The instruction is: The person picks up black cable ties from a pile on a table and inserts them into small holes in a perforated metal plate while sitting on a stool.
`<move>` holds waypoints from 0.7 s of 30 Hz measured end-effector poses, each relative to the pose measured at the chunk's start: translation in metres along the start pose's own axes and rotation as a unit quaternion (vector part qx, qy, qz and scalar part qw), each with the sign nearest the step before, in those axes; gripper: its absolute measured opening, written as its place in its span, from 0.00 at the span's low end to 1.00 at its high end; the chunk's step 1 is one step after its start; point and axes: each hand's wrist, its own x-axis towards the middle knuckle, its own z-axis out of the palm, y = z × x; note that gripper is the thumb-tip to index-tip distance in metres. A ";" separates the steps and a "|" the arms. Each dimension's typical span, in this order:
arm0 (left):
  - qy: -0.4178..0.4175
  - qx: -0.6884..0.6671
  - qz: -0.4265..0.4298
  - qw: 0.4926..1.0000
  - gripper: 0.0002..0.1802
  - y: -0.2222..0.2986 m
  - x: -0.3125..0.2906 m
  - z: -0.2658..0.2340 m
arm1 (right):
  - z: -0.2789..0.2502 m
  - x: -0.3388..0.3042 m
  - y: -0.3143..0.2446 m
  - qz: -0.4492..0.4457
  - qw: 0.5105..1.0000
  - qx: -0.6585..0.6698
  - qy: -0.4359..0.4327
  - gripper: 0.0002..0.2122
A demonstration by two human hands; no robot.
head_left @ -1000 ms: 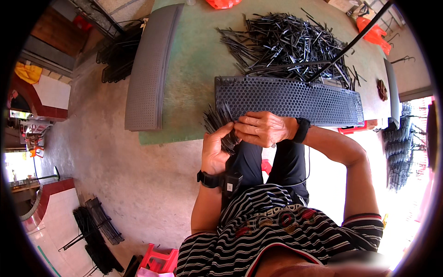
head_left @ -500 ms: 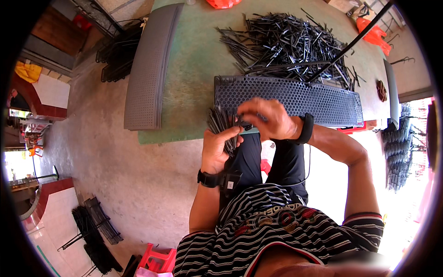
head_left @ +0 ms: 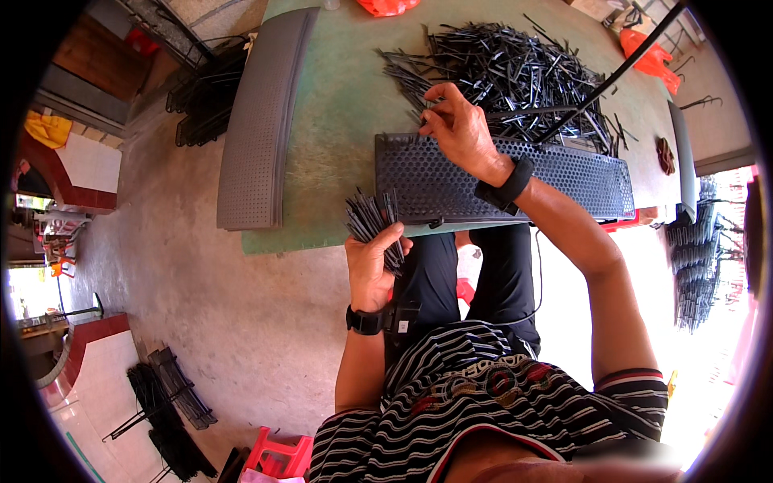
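My left hand (head_left: 373, 259) is closed round a bundle of thin black strips (head_left: 373, 219), just off the table's near edge; the strips fan out past the thumb. In front of me a black panel with round holes (head_left: 555, 173) lies along the table edge. My right hand (head_left: 463, 133) is over the panel's far left corner, its fingers bent together. What they pinch there, if anything, is too small to make out. Beyond the panel spreads a large heap of similar black strips (head_left: 515, 72). A small dark piece (head_left: 436, 223) sits at the panel's near edge.
At the left of the green table (head_left: 338, 121) lies a stack of grey perforated sheets (head_left: 262, 129). A black rod (head_left: 620, 68) slants up from behind the panel. Red plastic bags (head_left: 651, 60) lie at the far side. A pink stool (head_left: 278, 455) and black racks (head_left: 161, 410) are on the floor.
My right hand has moved away from the bundle, up and forward to the panel's far left corner. My left hand, with the strips, has shifted slightly left.
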 end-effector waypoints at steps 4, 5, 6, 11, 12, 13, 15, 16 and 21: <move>-0.005 -0.021 0.003 1.000 0.09 0.004 0.000 -0.001 | 0.002 -0.002 0.007 -0.011 0.999 -0.032 -0.029 0.09; -0.005 -0.025 0.002 1.000 0.10 0.005 -0.001 -0.001 | 0.003 -0.003 0.008 -0.020 0.999 -0.037 -0.029 0.08; -0.005 -0.028 0.001 1.000 0.10 0.005 -0.001 -0.001 | 0.004 -0.004 0.008 -0.029 0.998 -0.042 -0.028 0.07; -0.007 -0.034 0.014 0.999 0.11 0.004 0.000 -0.002 | 0.004 -0.003 0.024 -0.188 0.947 -0.250 -0.069 0.04; -0.007 -0.034 0.016 0.999 0.11 0.004 0.000 -0.002 | 0.003 -0.005 0.022 -0.189 0.939 -0.280 -0.063 0.05; -0.006 -0.031 0.015 0.999 0.11 0.005 0.000 -0.001 | 0.003 -0.007 0.020 -0.189 0.930 -0.309 -0.058 0.07; 0.002 -0.026 0.017 1.000 0.11 0.004 -0.001 0.000 | -0.002 -0.011 -0.010 0.036 0.975 -0.153 -0.157 0.08; 0.003 -0.020 0.013 1.000 0.11 0.004 -0.001 0.001 | -0.002 -0.015 -0.021 0.149 0.965 -0.069 -0.203 0.09; -0.015 0.005 0.005 1.000 0.10 0.000 0.000 0.012 | 0.005 -0.041 -0.029 0.268 0.920 0.138 -0.252 0.07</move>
